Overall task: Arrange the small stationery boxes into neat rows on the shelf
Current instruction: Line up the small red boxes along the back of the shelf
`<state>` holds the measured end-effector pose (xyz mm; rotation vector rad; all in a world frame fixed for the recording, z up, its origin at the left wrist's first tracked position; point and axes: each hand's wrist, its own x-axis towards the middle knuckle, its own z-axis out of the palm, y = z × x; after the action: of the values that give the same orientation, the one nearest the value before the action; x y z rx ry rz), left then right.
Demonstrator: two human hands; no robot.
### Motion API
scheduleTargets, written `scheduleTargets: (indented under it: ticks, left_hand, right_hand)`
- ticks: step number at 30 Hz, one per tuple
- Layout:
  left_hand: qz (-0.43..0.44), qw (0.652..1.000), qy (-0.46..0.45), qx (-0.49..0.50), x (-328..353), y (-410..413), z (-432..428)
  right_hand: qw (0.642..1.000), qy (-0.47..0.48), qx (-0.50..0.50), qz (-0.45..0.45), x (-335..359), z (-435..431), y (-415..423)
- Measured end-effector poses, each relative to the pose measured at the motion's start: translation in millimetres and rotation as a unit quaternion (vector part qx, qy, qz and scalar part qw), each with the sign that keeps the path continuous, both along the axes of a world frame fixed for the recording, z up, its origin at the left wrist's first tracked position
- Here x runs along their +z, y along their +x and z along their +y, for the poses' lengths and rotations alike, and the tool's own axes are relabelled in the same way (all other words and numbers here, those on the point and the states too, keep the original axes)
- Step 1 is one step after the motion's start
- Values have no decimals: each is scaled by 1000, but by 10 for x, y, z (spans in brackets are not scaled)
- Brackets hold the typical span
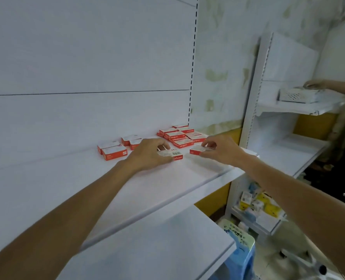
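Observation:
Small red-and-white stationery boxes lie on a white shelf. My left hand rests on one box with a barcode on top, fingers curled over its far edge. My right hand pinches another box just to the right of it. Behind them a tight group of several boxes fills the shelf's back right corner. A looser group of several boxes sits at the back, left of my left hand.
A lower white shelf juts out below. To the right stands another white shelving unit with a white basket and another person's hand on it. Small colourful items fill its lower shelf.

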<state>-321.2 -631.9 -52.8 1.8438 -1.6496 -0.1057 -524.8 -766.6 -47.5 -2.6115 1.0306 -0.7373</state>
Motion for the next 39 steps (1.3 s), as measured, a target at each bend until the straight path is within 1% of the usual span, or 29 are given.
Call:
scheduleTargets:
  ticks: [4, 9, 12, 15, 20, 25, 28, 29, 31, 33, 35, 39]
  left_hand:
    - [12, 1000, -12, 9, 85, 143, -338]
    - [27, 999, -20, 31, 84, 250, -665]
    - [28, 997, -26, 66, 103, 314, -871]
    - [26, 992, -31, 117, 108, 383, -1046]
    - [11, 983, -45, 177, 180, 330, -1373]
    - [15, 974, -80, 211, 286, 196, -1666]
    - [-3, 968, -73, 238, 225, 165, -1792]
    - [-8, 966, -66, 252, 181, 176, -1819]
    - [-13, 963, -19, 270, 87, 208, -1876]
    - [6, 962, 25, 271, -4, 225, -1932]
    - [8, 960, 34, 279, -31, 232, -1972]
    - [-56, 956, 38, 287, 43, 209, -1905]
  right_hand:
    - [998, 3, 13, -60, 75, -364, 227]
    - [997, 37, 33, -60, 77, -889, 530]
    - [996, 25, 63, -60, 101, -1222, 773]
    - [990, 20, 111, -80, 128, -1593, 969]
    - [982, 10, 181, -58, 198, -2144, 1193]
    - [970, 4, 243, -27, 276, -2365, 1402]
    - [965, 2, 262, -25, 219, -2429, 1484]
    - [964, 4, 264, -12, 174, -2436, 1507]
    - [963, 19, 268, 25, 85, -2431, 1532]
    - [963, 25, 266, 43, 53, -2419, 1538]
    - [965, 4, 257, 51, 103, -2412, 1546]
    - [962, -48, 267, 20, 187, -2328, 1569]
